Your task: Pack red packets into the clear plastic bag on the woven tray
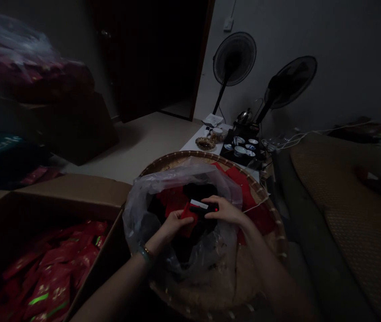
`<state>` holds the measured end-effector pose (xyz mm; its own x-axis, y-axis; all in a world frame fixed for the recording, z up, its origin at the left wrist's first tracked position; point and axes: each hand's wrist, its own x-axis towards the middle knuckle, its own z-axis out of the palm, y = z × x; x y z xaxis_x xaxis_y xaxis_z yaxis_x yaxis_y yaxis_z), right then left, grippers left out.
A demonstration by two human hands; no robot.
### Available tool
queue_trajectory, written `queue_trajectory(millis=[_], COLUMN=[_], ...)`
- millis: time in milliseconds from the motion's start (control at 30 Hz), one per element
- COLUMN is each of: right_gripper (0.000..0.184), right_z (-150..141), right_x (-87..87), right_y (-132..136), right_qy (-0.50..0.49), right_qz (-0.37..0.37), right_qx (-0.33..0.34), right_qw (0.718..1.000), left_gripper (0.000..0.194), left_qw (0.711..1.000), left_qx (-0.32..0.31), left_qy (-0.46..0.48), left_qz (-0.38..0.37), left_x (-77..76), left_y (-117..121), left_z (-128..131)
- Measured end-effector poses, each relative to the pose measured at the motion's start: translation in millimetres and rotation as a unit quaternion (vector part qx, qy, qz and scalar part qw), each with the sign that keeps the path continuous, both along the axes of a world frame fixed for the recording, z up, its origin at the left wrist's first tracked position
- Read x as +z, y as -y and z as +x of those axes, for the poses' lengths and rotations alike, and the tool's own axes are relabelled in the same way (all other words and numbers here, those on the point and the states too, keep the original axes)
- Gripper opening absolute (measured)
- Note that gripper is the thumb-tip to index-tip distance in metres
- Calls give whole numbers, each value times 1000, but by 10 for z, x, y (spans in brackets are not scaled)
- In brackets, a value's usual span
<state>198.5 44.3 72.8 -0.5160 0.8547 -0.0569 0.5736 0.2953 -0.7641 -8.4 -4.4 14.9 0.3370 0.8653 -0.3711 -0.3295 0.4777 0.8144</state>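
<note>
My left hand (176, 220) pinches a small red pouch (188, 225) over the mouth of a clear plastic bag (145, 192). In my right hand (226, 210) is a slim black device (197, 209) with a white strip along its upper side and a red light near my fingers; its exact kind is too dark to tell. The device's end meets or overlaps the pouch's upper edge. Inside the bag lie black contents and more red pieces (170, 199). The bag stands in a round woven bamboo tray (207, 308), with flat red pieces (240, 181) beside it.
At left stands an open cardboard box (86, 185) of red packets (59, 264). A low table (193, 141) beyond the tray carries a tea set (240, 151) and a dish. Two standing fans (234, 58) are behind it. A woven mat (354, 192) covers a seat at right.
</note>
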Motion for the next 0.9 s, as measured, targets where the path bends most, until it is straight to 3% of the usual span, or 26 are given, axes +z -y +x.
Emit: queue_trajectory(millis=[900], right_gripper=[29], right_z=[-157], right_x=[-87], right_y=[21], right_qy=[-39], right_qz=[-14], right_qx=[-71], right_qw=[997], left_gripper=[41], left_qw=[1000], left_qx=[-12], left_qy=[10], left_qz=[15], left_x=[-15], left_y=[40], left_z=[52])
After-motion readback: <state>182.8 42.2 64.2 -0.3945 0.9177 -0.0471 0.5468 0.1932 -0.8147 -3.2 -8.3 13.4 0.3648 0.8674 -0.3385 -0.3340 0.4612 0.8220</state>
